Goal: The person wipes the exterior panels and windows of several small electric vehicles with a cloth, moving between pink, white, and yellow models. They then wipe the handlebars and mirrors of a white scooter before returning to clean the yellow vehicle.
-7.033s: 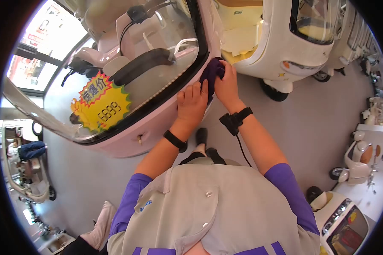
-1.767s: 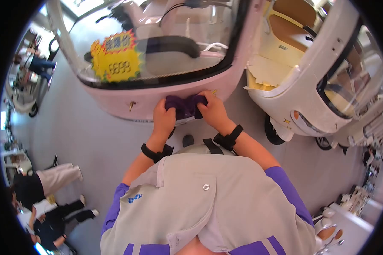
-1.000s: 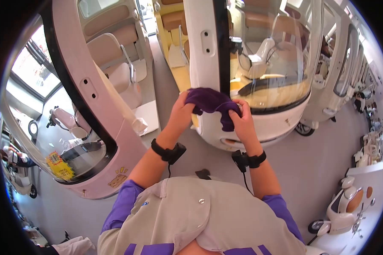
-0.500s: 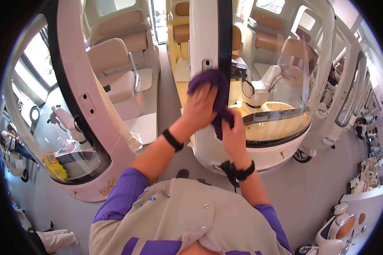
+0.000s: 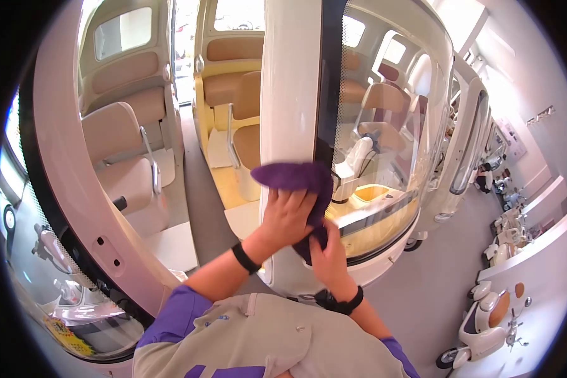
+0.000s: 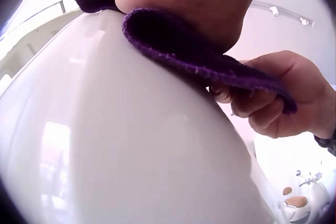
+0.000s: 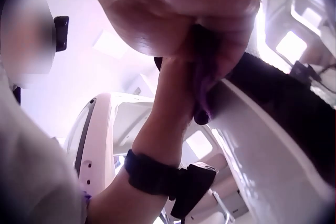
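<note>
A purple cloth lies against the white front pillar of a small cabin vehicle, overlapping the black windshield edge. My left hand presses it to the pillar with fingers extended. Lower down, my right hand pinches the cloth's hanging end between thumb and fingers. From the left wrist, the folded cloth stretches from under the left palm to the right hand, over the glossy white panel. The right wrist view shows purple fabric emerging below the right palm.
To the left stands a pink vehicle, its doorway showing a beige seat. The white vehicle's curved windshield spreads right of my hands. A white scooter and more vehicles line the right side, across grey floor.
The hands and cloth went from the pink vehicle's front to the white one's pillar. The left hand, gripping the cloth a second ago, now presses it flat there; the right still holds an end.
</note>
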`<state>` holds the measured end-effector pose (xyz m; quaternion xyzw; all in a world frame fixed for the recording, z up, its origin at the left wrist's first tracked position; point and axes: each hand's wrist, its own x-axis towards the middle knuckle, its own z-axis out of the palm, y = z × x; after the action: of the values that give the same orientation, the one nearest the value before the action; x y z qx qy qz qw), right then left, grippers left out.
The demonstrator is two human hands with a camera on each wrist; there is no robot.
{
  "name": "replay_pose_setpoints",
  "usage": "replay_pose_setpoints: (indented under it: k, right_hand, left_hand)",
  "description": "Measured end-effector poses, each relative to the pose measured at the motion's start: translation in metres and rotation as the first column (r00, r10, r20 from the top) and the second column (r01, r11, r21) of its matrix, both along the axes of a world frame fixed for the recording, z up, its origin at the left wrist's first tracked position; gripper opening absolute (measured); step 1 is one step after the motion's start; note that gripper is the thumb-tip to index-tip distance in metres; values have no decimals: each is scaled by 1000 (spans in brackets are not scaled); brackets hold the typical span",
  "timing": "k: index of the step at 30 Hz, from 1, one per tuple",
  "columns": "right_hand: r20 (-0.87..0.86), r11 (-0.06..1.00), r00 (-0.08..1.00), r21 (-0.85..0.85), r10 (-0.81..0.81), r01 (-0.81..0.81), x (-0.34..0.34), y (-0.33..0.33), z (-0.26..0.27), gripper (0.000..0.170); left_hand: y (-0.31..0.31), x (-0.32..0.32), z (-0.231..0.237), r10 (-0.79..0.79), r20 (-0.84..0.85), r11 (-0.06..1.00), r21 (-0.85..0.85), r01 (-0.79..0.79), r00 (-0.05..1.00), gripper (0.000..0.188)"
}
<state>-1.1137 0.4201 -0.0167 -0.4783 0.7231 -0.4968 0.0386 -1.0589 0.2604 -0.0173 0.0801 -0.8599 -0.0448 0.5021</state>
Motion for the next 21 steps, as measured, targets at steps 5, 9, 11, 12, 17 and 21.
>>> replay_pose_setpoints:
  k: [5, 9, 11, 12, 17, 21]
  right_hand:
    - [-138, 986, 990, -166, -34, 11, -22, -55, 81, 40]
    - [-134, 993, 991, -116, -2, -14, -19, -56, 74, 43]
    - [-90, 997, 996, -72, 29, -36, -16, -38, 43, 45]
    - [-68, 996, 996, -67, 48, -53, -15, -30, 25, 45]
    - [166, 996, 982, -50, 87, -80, -25, -33, 44, 41]
    - [27, 940, 972, -262, 232, -217, -60, -81, 104, 43]
  left_hand:
    - [-36, -20, 104, 93, -180, 996, 16, -91, 979, 63]
    - [-27, -7, 105, 170, -77, 985, -3, -171, 982, 63]
    - [-13, -1, 66, 193, 32, 981, -11, -192, 981, 65]
    - [-7, -1, 40, 170, 4, 985, -31, -170, 985, 62]
    - [-4, -6, 55, 168, -29, 985, -34, -169, 985, 60]
    - [-55, -22, 147, 223, -157, 961, -130, -244, 962, 67]
